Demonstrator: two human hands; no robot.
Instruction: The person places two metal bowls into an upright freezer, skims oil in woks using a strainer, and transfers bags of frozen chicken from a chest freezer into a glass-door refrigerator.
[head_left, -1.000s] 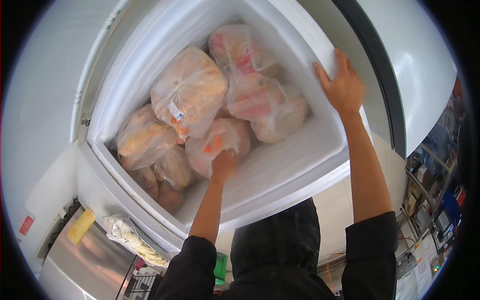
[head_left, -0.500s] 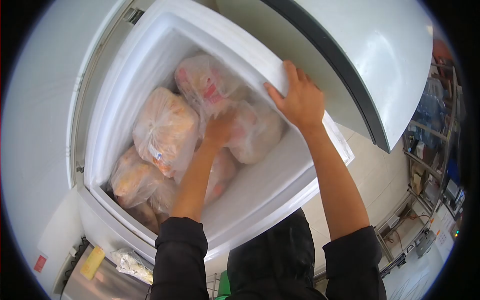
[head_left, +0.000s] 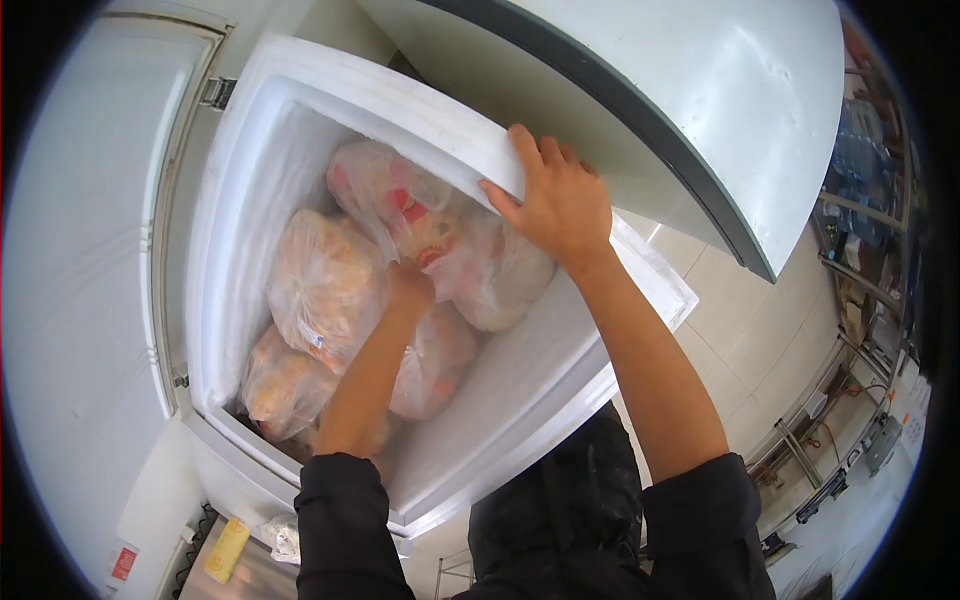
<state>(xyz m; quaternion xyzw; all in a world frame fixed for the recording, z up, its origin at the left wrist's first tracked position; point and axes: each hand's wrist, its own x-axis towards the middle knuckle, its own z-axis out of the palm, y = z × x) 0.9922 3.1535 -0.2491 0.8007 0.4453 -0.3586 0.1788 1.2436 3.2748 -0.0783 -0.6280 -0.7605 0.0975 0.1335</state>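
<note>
Inside a white chest freezer (head_left: 560, 370), my left hand (head_left: 410, 288) is closed among the frosted plastic bags, its fingers partly hidden. It appears to grip the plastic of a clear bag with red print (head_left: 408, 205). Just left of that hand lies a knotted bag of orange-tinged food (head_left: 322, 280). A pale pinkish bag (head_left: 435, 365) sits below and to the right of it. My right hand (head_left: 565, 200) grips the freezer's rim, thumb on the inner side and fingers over the outer edge.
Another bag with orange contents (head_left: 285, 385) lies at the freezer's near left. A large grey-white lid or door with a dark edge (head_left: 690, 130) stands at the right. A yellow packet (head_left: 228, 550) rests on a metal surface, and shelving (head_left: 860, 210) lines the far right.
My left hand has shifted slightly down and left and looks more tightly closed by the bags. My right hand stays on the rim. The camera view has turned a little.
</note>
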